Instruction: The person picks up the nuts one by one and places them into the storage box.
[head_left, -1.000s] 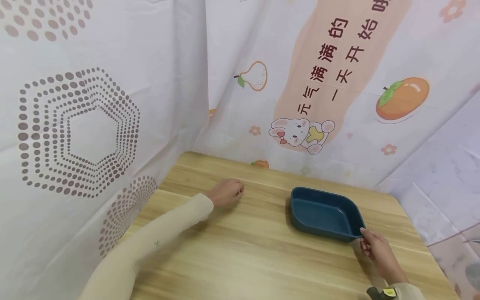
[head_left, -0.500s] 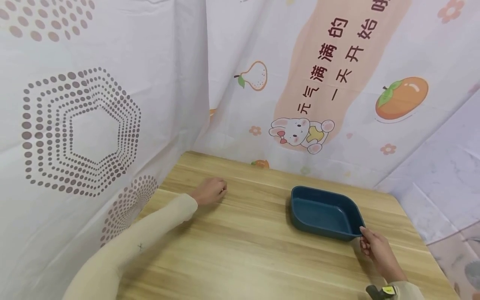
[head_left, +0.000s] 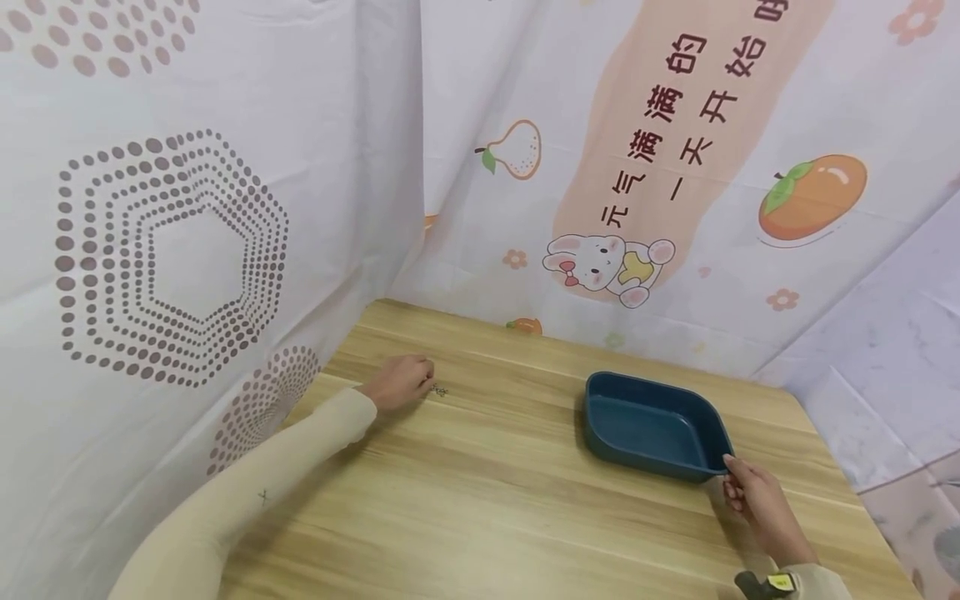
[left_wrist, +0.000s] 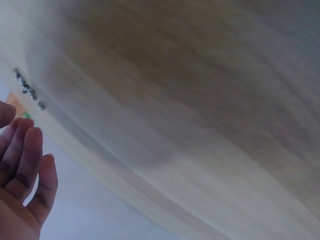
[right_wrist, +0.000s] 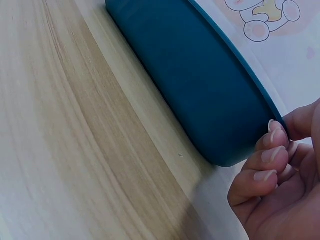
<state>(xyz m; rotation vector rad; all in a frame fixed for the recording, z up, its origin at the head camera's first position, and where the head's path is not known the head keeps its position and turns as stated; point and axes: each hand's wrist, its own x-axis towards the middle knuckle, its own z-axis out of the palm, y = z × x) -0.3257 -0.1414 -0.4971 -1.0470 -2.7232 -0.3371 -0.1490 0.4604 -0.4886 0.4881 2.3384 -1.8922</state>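
A: Where is the tray, and who has hold of it?

B: The dark blue tray [head_left: 651, 429] sits upright on a wood-grain table [head_left: 465, 517]. At its near right corner, a person's right hand [head_left: 759, 504] pinches the rim between thumb and fingers, the other fingers curled outside the wall. In the right wrist view the thumb's tip disappears behind that wall, and the upper edge of the frame crops the tray's far end.

A: And the other hand?

B: The left hand [head_left: 399, 382] is well to the tray's left, fingers loosely bent, the little finger spread a little from the rest. The left wrist view crops it at the edge, losing most of the thumb.

A: What lies beside it?

B: Small metal pieces [head_left: 439, 390], left of the tray and just beyond the left fingertips, with a gap showing in the left wrist view. They bunch too closely to count, and their exact shape is hard to make out.

A: Anything else cropped?

B: Left of the tray, a pale sleeve [head_left: 300, 454] runs out of frame. Below the tray's right corner, a black wrist device [head_left: 765, 585] is cut by the bottom edge, its yellow label too small to read.
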